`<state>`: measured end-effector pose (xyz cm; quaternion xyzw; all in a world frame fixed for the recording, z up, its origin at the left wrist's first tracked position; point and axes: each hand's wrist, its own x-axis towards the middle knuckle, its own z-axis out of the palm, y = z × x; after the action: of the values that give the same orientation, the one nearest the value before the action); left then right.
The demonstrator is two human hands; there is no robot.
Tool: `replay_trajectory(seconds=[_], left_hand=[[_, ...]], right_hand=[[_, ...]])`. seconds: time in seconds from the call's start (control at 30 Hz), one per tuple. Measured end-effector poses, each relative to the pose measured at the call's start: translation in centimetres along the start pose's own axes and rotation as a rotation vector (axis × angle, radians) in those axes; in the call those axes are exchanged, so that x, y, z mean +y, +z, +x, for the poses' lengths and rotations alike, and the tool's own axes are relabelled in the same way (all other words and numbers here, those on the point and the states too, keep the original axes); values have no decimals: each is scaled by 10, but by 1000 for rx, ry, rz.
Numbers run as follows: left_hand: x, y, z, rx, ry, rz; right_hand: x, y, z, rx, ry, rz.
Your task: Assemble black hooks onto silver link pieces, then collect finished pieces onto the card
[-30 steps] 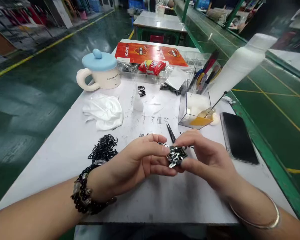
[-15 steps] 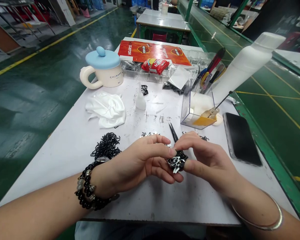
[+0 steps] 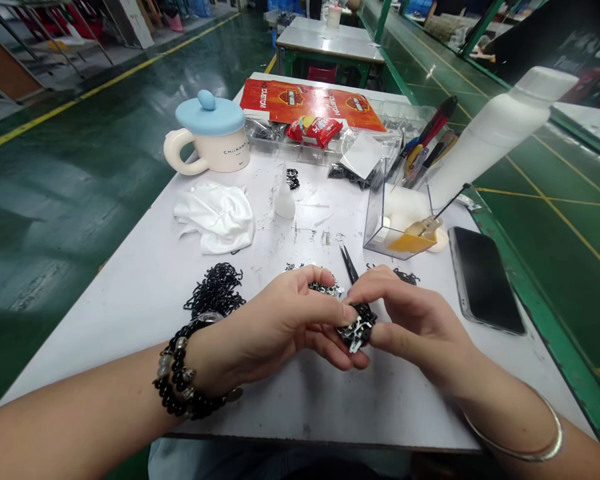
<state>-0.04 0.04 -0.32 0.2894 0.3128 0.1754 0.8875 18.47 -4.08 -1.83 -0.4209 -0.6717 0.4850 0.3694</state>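
So you've got a long white work table [image 3: 300,407] in front of you, sitting on a shiny green floor [image 3: 70,200] with yellow lines. Up at the far end there's an orange printed carton [image 3: 310,103] with a red snack packet [image 3: 314,131] on it, and a clear plastic tray [image 3: 300,152] right in front. Closer in on the left, you've got a mug with a blue lid [image 3: 213,133], then a crumpled white cloth [image 3: 215,220]. Over on the right there's a clear acrylic box [image 3: 375,233] with a tall white bottle [image 3: 495,133] tilted above it, and your phone [image 3: 485,280] lying face up beside it. A loose pile of black chain [image 3: 215,290] sits just by your left hand [image 3: 275,330], and a small white bottle [image 3: 285,200] stands mid-table. Fine tweezers [image 3: 349,265] lie on the table just past your right hand [image 3: 415,327]. Both hands are up off the table, holding a black-and-silver metal piece [image 3: 357,328] between them, right in the middle, with your right thumb and index fingers [image 3: 380,337] pinching it and your left fingers [image 3: 347,313] curled together against it
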Motion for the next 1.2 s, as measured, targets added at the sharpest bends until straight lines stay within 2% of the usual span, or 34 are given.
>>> replay_trajectory(seconds=[0.23,0.4,0.57,0.73,0.87,0.93,1.0,1.13,1.2], left_hand=[[0,-1,0,-18,11,-52],[0,-3,-1,-145,104,-100],[-5,0,-1,-67,180,-33],[-10,3,1,-40,246,-68],[-12,4,1,-25,275,-108],[-12,4,0,-11,290,-101],[-11,3,0,16,303,-63],[-13,1,0,94,321,48],[-14,0,0,115,320,79]], right_hand=[[6,3,0,52,97,174],[8,8,4,71,147,475],[9,12,7,36,139,669],[10,13,6,75,177,662],[10,14,6,56,159,676],[11,13,5,32,150,638],[12,10,3,76,104,486],[10,4,-3,331,-188,-19],[7,3,-5,372,-303,-200]])
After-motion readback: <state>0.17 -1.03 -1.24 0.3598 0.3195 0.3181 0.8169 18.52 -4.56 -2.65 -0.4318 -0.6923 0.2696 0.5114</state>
